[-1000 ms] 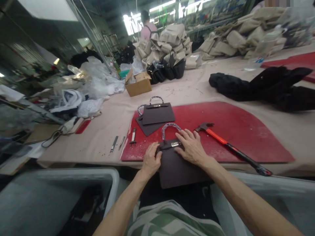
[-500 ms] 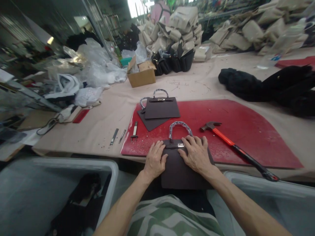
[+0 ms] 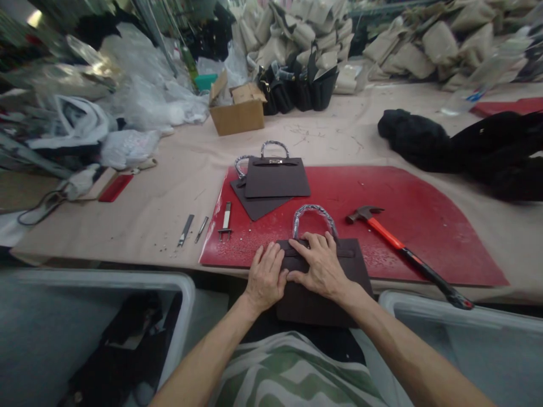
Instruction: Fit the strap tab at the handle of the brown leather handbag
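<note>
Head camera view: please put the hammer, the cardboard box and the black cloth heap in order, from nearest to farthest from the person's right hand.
1. The hammer, lying on the red mat just right of the right hand.
2. The black cloth heap, farther back on the right side of the table.
3. The cardboard box, far back and to the left.

bare forearms, green-and-white patterned garment (image 3: 292,373)

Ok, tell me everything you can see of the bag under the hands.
The dark brown bag lies flat at the near edge of the red mat, its lower part overhanging the table toward the person. It looks like smooth leather, with a wrapped arched handle pointing away. The left hand and right hand press flat on its top flap, covering the clasp.
</note>
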### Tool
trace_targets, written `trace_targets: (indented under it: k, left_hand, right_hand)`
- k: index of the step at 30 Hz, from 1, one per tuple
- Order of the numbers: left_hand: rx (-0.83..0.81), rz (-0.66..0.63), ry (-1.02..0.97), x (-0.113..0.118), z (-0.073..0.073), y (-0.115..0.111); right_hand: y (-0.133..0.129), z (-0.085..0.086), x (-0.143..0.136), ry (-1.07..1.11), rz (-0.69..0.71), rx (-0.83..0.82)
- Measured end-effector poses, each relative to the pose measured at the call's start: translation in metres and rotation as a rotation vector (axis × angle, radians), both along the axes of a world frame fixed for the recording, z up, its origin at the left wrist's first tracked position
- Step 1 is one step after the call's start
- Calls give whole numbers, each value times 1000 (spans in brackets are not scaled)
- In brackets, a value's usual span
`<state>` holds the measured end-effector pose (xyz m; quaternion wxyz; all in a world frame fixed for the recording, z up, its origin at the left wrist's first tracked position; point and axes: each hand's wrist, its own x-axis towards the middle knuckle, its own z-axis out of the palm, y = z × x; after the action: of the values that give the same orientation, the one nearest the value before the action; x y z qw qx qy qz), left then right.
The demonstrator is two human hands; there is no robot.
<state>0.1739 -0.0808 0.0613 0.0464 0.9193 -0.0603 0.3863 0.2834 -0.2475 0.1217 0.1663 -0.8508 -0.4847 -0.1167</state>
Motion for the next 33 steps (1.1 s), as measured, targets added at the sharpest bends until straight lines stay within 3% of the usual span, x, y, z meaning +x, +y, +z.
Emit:
trace_targets:
  k: [6, 13, 33]
  left_hand:
    - [33, -27, -60, -2, -8, 4]
    - [44, 49, -85, 3, -23, 0]
    - [-17, 192, -173, 8, -38, -21]
  right_hand:
    - [2, 0, -8, 82, -109, 16]
    - [9, 3, -12, 143, -156, -25]
    - [1, 9, 2, 75, -16, -56]
